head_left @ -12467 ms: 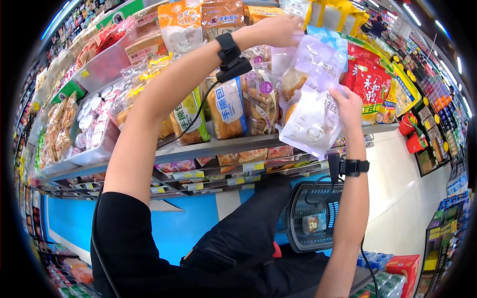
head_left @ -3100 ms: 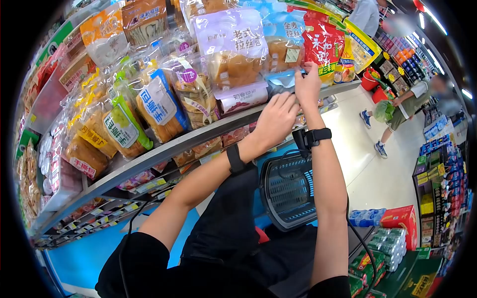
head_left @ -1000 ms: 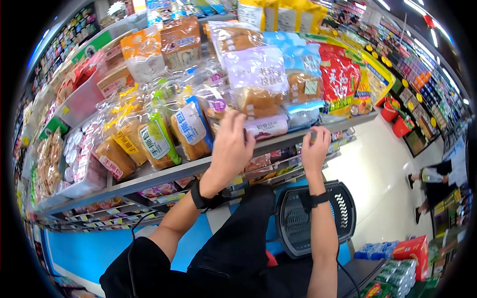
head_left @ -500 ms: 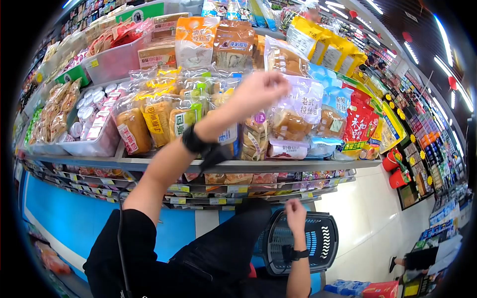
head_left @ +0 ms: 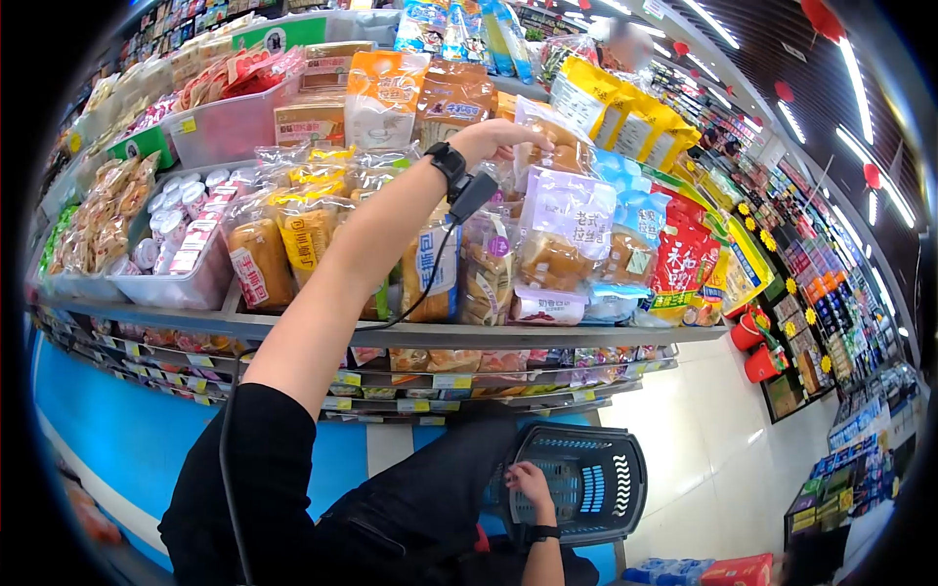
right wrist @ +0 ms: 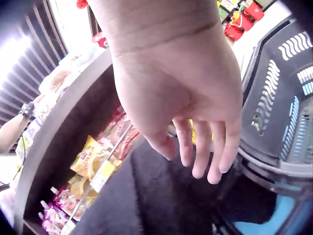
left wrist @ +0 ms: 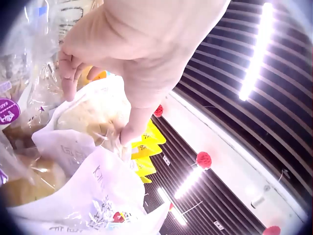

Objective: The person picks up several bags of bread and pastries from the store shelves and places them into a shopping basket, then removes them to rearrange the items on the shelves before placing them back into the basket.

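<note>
My left hand [head_left: 493, 142] reaches over the bread display to a rear lavender-topped bread bag [head_left: 559, 137]. In the left wrist view the hand [left wrist: 132, 54] is spread over that clear-wrapped bread [left wrist: 93, 115], its thumb touching the wrapper and its fingers bent at the far side. In front stands a lavender bread bag [head_left: 567, 215], with a smaller purple-white pack [head_left: 547, 308] below it. Beside it is a blue bread bag [head_left: 635, 230]. My right hand [head_left: 528, 481] hangs at the basket's left side, fingers loosely bent and holding nothing, as the right wrist view shows the hand [right wrist: 181, 93].
The dark basket [head_left: 630, 488] stands on the floor below the shelf edge [head_left: 440, 337]. Left of the lavender bag are wrapped loaves [head_left: 262, 259] and a plastic bin of cups [head_left: 186, 283]. Red soy-milk bags [head_left: 679, 259] stand to the right. Red buckets [head_left: 760, 366] are farther right.
My left hand has moved from above the front lavender bag to the rear one. My right hand has dropped from the shelf edge to the basket. The lavender bag held earlier between both hands is no longer held.
</note>
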Tool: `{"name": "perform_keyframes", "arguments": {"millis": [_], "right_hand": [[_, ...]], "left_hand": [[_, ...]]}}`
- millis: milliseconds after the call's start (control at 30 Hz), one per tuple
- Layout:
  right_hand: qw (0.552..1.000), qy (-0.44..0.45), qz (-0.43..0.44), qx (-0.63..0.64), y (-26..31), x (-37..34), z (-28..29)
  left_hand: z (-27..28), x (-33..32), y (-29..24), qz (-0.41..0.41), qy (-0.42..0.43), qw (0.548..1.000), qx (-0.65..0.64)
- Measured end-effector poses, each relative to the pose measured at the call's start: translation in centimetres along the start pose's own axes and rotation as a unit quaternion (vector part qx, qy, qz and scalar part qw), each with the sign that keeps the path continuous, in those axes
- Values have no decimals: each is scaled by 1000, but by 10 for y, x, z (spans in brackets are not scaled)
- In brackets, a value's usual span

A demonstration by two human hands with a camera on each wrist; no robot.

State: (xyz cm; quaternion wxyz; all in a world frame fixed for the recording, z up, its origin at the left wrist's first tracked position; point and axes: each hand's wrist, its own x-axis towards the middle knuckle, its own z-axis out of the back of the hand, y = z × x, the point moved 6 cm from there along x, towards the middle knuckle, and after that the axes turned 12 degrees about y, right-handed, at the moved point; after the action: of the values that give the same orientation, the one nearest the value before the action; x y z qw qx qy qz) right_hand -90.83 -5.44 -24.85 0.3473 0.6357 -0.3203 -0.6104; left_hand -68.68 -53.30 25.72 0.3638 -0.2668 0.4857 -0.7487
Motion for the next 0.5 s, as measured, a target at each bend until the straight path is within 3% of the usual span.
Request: {"name": "perform_keyframes", "arguments": {"millis": [100,367,500], "right_hand": [[999,-49,-12,-1,-28,-6,18],[992,-80,-60,73,-89,-36,26],[985,-105,-94,99,-129,-50,33]], "left_hand": [[-12,-32,-23,-48,-9,999,-22],[-5,15,9,11,-39,997,-62],[-6,-8,-7,34,-28,999,-23]]}}
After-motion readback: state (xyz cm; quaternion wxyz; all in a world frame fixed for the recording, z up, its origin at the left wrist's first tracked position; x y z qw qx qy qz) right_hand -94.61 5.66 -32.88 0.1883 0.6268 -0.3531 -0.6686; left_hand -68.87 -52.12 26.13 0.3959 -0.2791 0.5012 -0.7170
